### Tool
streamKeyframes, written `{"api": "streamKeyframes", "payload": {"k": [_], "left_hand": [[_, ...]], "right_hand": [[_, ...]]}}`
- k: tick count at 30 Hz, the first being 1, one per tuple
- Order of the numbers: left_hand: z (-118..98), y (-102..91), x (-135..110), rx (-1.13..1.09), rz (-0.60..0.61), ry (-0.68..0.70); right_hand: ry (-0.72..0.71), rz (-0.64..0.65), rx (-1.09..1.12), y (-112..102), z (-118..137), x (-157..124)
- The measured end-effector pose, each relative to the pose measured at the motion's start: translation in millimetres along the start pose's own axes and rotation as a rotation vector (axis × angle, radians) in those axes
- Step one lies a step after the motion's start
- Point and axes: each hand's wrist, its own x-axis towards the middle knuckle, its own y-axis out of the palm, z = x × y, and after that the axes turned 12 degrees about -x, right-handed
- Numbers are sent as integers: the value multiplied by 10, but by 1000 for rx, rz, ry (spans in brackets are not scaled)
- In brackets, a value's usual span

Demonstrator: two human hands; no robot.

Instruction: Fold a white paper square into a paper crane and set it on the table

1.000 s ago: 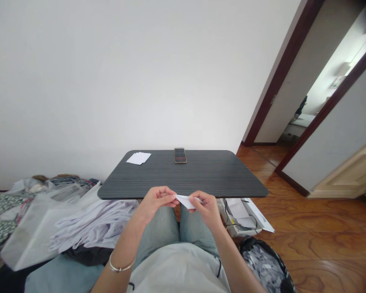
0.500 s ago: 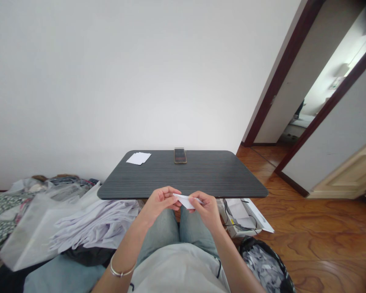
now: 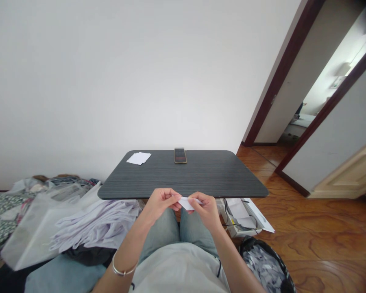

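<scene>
As the left hand (image 3: 161, 202) and right hand (image 3: 205, 209) pinch it between their fingers, the folded white paper (image 3: 186, 203) tapers.

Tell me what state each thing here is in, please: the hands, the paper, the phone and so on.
left hand: pinching the paper
right hand: pinching the paper's other end
folded paper: held in the air, above the lap
phone: lying flat on the table
table: standing level
paper sheets: stacked flat on the table
door: standing open
black bag: open, holding pale scraps

L hand (image 3: 161, 205) & R hand (image 3: 206, 211), pinching
</scene>
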Motion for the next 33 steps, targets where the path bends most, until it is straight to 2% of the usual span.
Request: {"api": "streamKeyframes", "payload": {"k": [10, 14, 19, 33], "left_hand": [[-41, -19, -15, -15, 36, -10], [-44, -23, -21, -41, 13, 15], [-5, -13, -5, 13, 24, 37], [-57, -30, -51, -23, 62, -1]], "right_hand": [[21, -18, 28, 1, -17, 12], [30, -29, 27, -4, -9, 9], [26, -41, 25, -6, -7, 4], [6, 6, 39, -3, -48, 8]]}}
